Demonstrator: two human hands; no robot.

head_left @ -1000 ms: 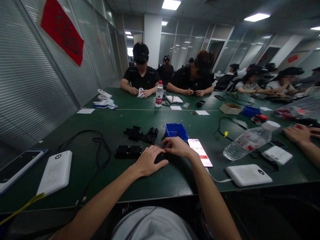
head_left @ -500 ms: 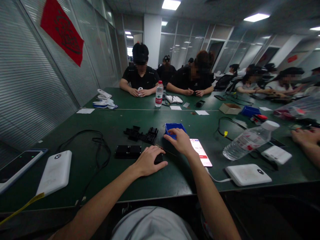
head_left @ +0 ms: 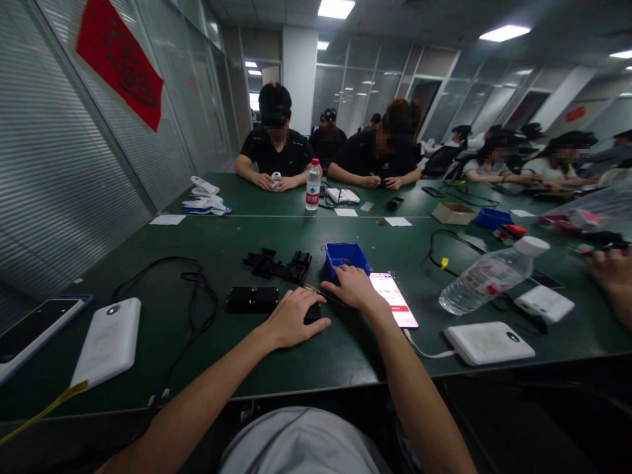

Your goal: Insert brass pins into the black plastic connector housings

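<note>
My left hand [head_left: 296, 317] rests over a small black plastic block [head_left: 313, 313], with thumb and fingers around its sides; most of the block is hidden under the palm. Just left of it lies a glossy black two-part case [head_left: 253, 299]. My right hand [head_left: 356, 287] is in front of a blue bin [head_left: 346, 253] that holds small pieces too fine to make out. Its fingers are apart, and I see nothing between them. A thin screwdriver-like tool [head_left: 313, 288] lies between my two hands. Beyond them are black molded plastic parts [head_left: 296, 266].
A lit phone [head_left: 394, 301] lies right of my right hand, cabled to a white power bank [head_left: 488, 343]. A water bottle [head_left: 486, 280] leans farther right. Black cable [head_left: 200, 280] and another white power bank [head_left: 109, 339] are at left. Co-workers [head_left: 276, 145] sit across the green table.
My right hand has come down and back from over the blue bin to its near edge, uncovering the bin's inside. My left hand stays where it was.
</note>
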